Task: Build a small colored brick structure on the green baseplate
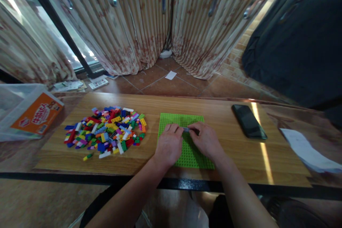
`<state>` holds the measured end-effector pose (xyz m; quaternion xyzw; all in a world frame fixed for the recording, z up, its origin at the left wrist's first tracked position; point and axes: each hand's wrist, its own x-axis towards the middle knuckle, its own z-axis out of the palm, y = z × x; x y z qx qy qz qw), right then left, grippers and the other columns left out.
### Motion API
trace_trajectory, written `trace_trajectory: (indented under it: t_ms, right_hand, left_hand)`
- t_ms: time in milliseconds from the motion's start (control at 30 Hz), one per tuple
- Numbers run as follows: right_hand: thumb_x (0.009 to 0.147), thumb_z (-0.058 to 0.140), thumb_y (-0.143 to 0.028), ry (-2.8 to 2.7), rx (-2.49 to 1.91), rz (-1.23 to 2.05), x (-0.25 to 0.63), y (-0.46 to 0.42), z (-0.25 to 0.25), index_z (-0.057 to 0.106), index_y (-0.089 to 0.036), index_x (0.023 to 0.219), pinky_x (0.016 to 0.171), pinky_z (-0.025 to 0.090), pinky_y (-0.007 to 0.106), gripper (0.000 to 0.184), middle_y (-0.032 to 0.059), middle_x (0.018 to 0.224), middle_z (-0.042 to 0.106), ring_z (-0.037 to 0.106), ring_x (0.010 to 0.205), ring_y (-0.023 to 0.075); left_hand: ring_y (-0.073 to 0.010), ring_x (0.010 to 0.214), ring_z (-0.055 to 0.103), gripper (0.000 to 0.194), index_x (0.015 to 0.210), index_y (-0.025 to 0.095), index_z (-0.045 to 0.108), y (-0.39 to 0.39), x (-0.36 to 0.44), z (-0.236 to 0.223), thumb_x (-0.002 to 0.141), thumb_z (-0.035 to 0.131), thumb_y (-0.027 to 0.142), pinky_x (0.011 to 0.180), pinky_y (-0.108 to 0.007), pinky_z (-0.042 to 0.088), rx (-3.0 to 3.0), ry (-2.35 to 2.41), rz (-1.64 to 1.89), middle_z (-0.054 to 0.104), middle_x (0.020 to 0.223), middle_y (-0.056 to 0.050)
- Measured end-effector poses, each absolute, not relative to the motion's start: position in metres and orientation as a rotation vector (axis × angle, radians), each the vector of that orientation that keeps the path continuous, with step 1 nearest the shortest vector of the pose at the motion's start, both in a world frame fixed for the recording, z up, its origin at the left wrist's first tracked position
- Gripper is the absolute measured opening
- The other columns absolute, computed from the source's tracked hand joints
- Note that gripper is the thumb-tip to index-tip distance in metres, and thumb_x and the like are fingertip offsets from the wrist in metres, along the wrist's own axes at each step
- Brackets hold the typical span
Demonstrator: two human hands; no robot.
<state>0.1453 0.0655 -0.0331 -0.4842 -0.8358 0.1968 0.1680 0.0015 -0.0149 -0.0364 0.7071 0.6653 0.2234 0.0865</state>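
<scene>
A small grey-blue toy building brick [186, 129] shows between my fingertips, above the green studded baseplate [192, 155]. My left hand [170, 144] lies over the plate's left half, its fingers curled and their tips closed at the brick's left end. From the other side, my right hand [205, 138] pinches the brick between thumb and forefinger. Both hands hide parts of the plate. Whether the brick is seated on the studs cannot be made out.
A heap of mixed coloured bricks [107, 131] spreads over the wooden table [144, 164] at left. Beyond it stands a clear plastic box [16, 103] with an orange label. A black phone [249, 121] lies at right, near white paper sheets [307, 148]. Curtains [133, 25] hang behind.
</scene>
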Motion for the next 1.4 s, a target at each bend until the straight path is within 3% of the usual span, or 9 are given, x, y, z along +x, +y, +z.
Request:
trace_trajectory:
  t_ms: [1400]
  right_hand:
    - [0.080,0.056,-0.013,-2.297,-1.354,0.773,0.1458,0.0740,-0.0323,0.076,-0.020,0.088,0.081,0.050,0.032,0.023,0.0051,0.092,0.076,0.068,0.085,0.0193]
  left_hand:
    - [-0.0241,0.107,0.052,0.021,0.108,0.015,0.060,-0.0143,0.0027,-0.0358,0.090,0.049,0.012,0.095,-0.040,0.049,2.112,1.997,0.628,0.059,0.114,-0.009]
